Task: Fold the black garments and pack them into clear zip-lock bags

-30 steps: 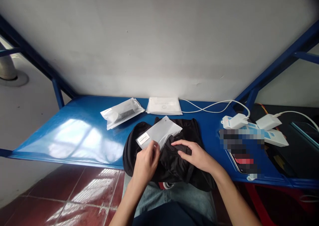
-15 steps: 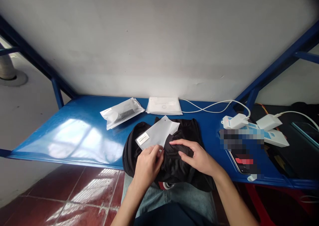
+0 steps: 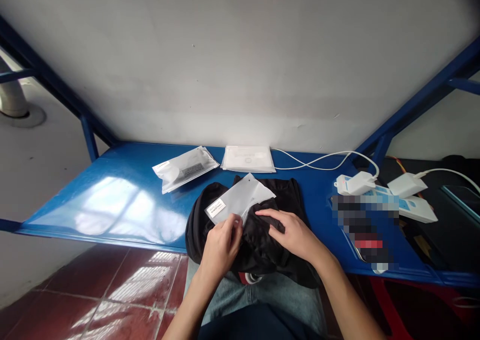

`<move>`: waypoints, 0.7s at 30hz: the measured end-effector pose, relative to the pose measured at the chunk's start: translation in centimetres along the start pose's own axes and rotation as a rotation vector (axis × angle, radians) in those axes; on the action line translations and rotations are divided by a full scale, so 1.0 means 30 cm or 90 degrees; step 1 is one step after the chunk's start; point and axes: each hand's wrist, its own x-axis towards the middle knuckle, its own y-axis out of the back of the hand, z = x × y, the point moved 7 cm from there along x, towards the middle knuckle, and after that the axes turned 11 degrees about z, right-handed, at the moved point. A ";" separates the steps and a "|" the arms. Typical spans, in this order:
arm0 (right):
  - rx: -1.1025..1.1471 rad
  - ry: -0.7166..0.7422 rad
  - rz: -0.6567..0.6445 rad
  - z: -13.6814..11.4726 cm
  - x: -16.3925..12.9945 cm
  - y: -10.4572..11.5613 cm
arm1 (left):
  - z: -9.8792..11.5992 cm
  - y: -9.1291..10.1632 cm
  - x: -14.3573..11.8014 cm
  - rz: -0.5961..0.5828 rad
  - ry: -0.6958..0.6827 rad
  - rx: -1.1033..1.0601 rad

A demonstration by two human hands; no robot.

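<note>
A frosted white plastic pouch (image 3: pixel 240 202) with a small label lies on a crumpled black cloth garment (image 3: pixel 255 240) at the blue surface's (image 3: pixel 112 200) near edge, its lower edge pinched by the left hand (image 3: pixel 219 247), while the right hand (image 3: pixel 294 232) presses spread fingers onto the cloth.

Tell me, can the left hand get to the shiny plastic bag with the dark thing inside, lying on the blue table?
Probably yes. The left hand pinches the frosted white pouch, and only bare blue table lies between it and the shiny plastic bag.
</note>
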 end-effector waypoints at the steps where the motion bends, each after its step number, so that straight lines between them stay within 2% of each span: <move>1: -0.017 -0.007 0.000 -0.010 0.000 0.000 | 0.003 0.001 -0.001 0.008 -0.005 -0.002; 3: -0.035 -0.006 -0.018 -0.049 -0.003 -0.006 | 0.005 0.005 -0.004 0.025 -0.008 -0.010; 6: 0.021 0.015 -0.079 -0.116 0.000 -0.036 | 0.001 0.010 -0.006 0.040 -0.007 -0.031; 8: 0.082 -0.006 -0.107 -0.121 0.017 -0.056 | 0.002 0.010 -0.008 0.036 -0.021 -0.036; 10: 0.124 -0.054 -0.105 -0.087 0.041 -0.066 | 0.009 0.009 -0.011 0.035 -0.043 -0.027; 12: 0.155 -0.093 -0.070 -0.039 0.062 -0.059 | 0.017 0.011 -0.013 0.044 -0.062 -0.007; 15: 0.217 -0.133 0.031 0.022 0.068 -0.026 | 0.030 0.004 -0.014 0.040 -0.083 0.031; 21: 0.234 -0.232 0.180 0.121 0.002 0.020 | 0.035 -0.011 -0.012 -0.013 -0.079 0.065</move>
